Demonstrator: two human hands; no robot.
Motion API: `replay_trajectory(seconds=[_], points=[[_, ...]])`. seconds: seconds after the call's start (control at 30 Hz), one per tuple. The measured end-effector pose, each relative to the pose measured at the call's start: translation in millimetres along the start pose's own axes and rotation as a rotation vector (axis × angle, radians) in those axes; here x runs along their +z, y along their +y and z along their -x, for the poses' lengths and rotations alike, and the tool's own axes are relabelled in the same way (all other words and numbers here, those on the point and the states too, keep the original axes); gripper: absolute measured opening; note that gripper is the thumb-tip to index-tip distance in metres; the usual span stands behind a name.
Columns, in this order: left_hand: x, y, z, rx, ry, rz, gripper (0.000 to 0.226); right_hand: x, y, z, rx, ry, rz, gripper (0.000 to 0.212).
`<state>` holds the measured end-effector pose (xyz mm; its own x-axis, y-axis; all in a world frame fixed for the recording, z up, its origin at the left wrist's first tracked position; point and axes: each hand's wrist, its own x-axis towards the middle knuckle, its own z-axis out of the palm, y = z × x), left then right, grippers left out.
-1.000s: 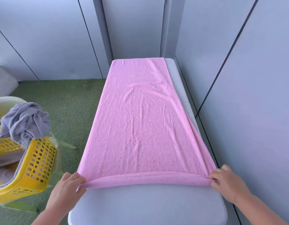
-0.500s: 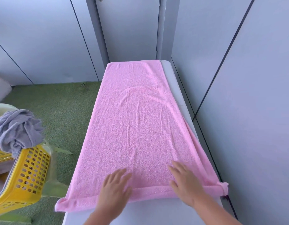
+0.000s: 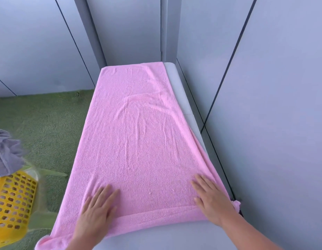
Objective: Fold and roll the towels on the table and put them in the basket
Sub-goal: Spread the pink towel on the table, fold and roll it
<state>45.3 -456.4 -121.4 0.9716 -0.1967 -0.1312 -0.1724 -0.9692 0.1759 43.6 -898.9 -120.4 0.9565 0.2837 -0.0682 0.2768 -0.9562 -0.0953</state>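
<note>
View from the head camera, looking down the length of a narrow pale grey tabletop (image 3: 157, 235) set against grey wall panels (image 3: 274, 105) on the right and at the far end. A pink towel (image 3: 138, 141) of looped terry cloth lies spread lengthwise over the tabletop, reaching from the far end to the near part, where bare tabletop shows in front of it. Along the right side a strip of tabletop is uncovered at the far end, narrowing toward the near end as the towel's right edge runs outward at an angle. The cloth is mostly flat, with shallow creases running lengthwise through its middle and an arched wrinkle beyond them. Its near edge is turned over into a narrow band that crosses the tabletop from side to side; the near-left corner droops past the left edge of the tabletop, and the near-right corner is bunched into a small lump beside the wall. The left hand (image 3: 97, 210) and the right hand (image 3: 212, 199) both lie palm down on the towel just beyond that band, well apart, fingers extended and slightly spread, pressing the cloth flat and grasping nothing. At the left, on green carpet (image 3: 48, 120), stands a yellow perforated basket (image 3: 12, 201), partly out of view and blurred, with a crumpled grey towel (image 3: 6, 154) draped over its rim.
</note>
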Motion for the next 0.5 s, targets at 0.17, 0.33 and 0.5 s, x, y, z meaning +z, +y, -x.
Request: replay_trajectory(seconds=[0.17,0.33,0.5], points=[[-10,25,-13,-0.042,0.011,0.009,0.069,-20,24,4,0.267,0.211,-0.284,0.043],[-30,121,-80,0.125,0.040,0.083,0.057,-41,66,4,0.776,0.028,-0.646,0.029],[-45,265,-159,0.446,-0.091,0.126,0.043,-46,58,-10,0.757,-0.076,-0.626,0.028]])
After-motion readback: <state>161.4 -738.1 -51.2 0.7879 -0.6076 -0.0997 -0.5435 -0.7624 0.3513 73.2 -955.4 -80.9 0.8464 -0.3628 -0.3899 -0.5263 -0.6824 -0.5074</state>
